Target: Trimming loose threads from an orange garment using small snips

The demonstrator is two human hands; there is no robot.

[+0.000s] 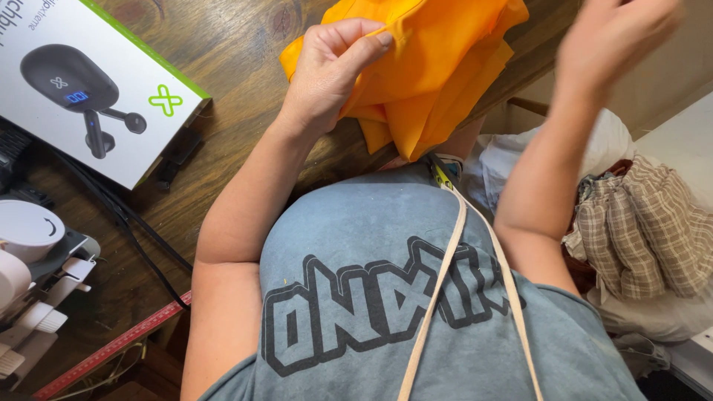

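Over the wooden table (245, 44), left hand (330, 70) pinches the orange cloth (431, 67) to steady it (right hand (613, 37) lifted, blurred, grip unclear).

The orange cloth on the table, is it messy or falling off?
The orange cloth is bunched and folded unevenly, with one part hanging past the wooden table edge. The left hand pinches it. No tear or spill shows.

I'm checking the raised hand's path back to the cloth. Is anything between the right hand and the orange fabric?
Nothing visible does. The right hand is lifted, blurred, beside the orange fabric, with only open air between them. The left hand already pinches the fabric's far side on the wooden table.
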